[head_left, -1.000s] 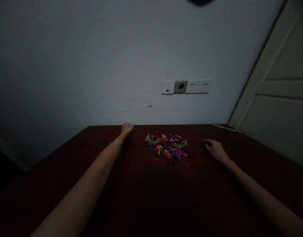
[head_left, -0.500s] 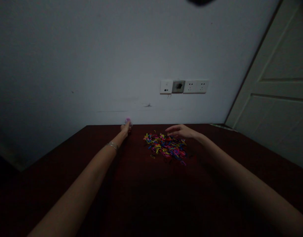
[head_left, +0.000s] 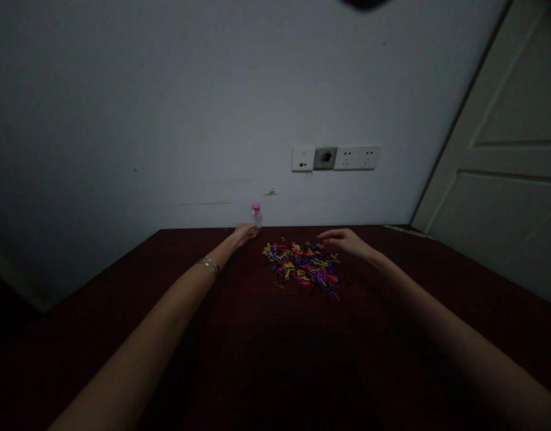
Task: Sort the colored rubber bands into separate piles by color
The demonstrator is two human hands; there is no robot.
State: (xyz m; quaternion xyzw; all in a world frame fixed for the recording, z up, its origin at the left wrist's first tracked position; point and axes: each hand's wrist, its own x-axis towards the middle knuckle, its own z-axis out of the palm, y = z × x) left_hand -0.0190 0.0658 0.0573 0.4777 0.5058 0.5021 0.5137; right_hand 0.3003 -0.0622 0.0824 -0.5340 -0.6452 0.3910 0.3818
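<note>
At the back of the table, a small clear bottle (head_left: pixel 257 216) with a pink cap stands upright close to the wall. My left hand (head_left: pixel 244 231) has its fingers around the bottle's lower part, and a bracelet circles that wrist. A loose heap of small rubber bands (head_left: pixel 301 264) in pink, yellow, blue, red and black lies to the right of it. Over the heap's far right edge hovers my right hand (head_left: pixel 342 240), fingers stretched to the left and slightly bent. I make out nothing held in it.
The dark red tabletop (head_left: pixel 257 347) ends at a pale wall (head_left: pixel 212 120). Sockets and a switch plate (head_left: pixel 335 158) are set in the wall above the heap. A white panelled door (head_left: pixel 499 155) stands at the right.
My left hand has moved right with the bottle, which now shows more fully and stands upright. My right hand has shifted slightly right. The heap of rubber bands looks the same.
</note>
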